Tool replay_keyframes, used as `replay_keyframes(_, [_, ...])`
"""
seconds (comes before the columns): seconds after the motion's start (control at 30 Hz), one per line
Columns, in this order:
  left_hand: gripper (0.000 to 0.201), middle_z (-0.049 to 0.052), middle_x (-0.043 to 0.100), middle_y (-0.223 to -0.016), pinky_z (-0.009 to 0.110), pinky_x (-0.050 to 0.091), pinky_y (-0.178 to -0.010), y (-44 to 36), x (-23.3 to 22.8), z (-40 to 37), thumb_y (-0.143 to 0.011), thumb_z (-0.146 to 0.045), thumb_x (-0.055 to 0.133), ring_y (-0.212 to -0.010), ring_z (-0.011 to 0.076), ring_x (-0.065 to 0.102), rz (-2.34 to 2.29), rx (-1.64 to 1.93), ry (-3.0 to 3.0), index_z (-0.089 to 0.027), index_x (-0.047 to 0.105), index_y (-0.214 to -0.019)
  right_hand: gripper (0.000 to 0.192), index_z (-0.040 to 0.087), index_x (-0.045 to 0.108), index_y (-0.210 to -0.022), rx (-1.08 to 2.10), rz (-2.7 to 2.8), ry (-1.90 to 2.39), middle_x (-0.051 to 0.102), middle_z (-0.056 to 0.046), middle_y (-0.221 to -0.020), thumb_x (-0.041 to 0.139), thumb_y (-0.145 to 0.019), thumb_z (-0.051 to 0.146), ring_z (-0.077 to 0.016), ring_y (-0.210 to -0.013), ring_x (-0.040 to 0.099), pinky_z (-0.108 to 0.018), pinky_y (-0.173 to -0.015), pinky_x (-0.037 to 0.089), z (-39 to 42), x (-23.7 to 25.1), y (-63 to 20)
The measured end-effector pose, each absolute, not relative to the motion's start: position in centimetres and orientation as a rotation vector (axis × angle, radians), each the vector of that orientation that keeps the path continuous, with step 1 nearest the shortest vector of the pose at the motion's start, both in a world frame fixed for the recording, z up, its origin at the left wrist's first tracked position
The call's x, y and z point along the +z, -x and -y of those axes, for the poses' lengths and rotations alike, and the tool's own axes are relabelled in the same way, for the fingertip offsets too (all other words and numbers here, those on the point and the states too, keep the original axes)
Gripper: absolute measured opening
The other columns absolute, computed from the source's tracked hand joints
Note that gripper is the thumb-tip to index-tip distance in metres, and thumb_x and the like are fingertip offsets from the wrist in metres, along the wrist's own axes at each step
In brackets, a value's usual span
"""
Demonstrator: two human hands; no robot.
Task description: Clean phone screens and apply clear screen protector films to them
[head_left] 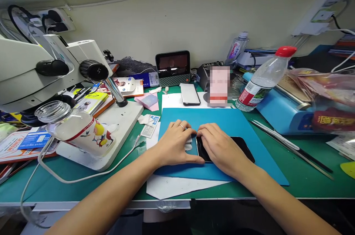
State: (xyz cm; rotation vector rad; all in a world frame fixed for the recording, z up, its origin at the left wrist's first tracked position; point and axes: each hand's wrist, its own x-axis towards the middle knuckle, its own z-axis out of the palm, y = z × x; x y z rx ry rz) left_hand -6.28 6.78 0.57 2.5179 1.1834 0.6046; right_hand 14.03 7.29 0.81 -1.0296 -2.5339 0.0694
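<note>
If you press unevenly, the dark phone (244, 147) flat on the blue mat (202, 115) could skid or crack, with your left hand (177, 143) spread at its left end and right fingers (204, 133) bent over it, their grip impossible to tell.

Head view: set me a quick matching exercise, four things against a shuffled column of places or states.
1. Dark phone
2. Printed jar
3. Left hand
4. Small screen

A. wears a ring
B. stands near the wall
C. lidless
D. partly covered by the right hand

Pairs: 1-D, 2-C, 3-A, 4-B
</note>
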Motion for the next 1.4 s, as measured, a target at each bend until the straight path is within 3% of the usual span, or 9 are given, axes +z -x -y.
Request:
replay_keyframes(0.77, [0.075,0.009,0.060,-0.118,0.042,0.041,-0.097,6.18,0.84,-6.80,-0.069,-0.062,0.084,-0.107,0.0277,0.052,-1.136,0.581,-2.458,-0.021,0.061,-0.127,0.023,0.022,0.057,-0.099,0.221,2.451,1.043,0.063,-0.012,-0.110,0.035,-0.101,0.018,-0.0270,-0.106,0.060,-0.045,-0.089,0.055,-7.50,0.29,-14.13])
replay_keyframes(1.4, [0.075,0.009,0.060,-0.117,0.042,0.043,-0.092,6.16,0.62,-6.80,-0.070,-0.063,0.083,-0.103,0.0276,0.053,-1.126,0.583,-2.475,-0.020,0.061,-0.127,0.019,0.018,0.053,-0.104,0.105,2.493,1.028,0.058,-0.015,-0.118,0.038,-0.096,0.009,-0.0283,-0.115,0.057,-0.045,-0.094,0.053,-7.48,0.03,-14.32])
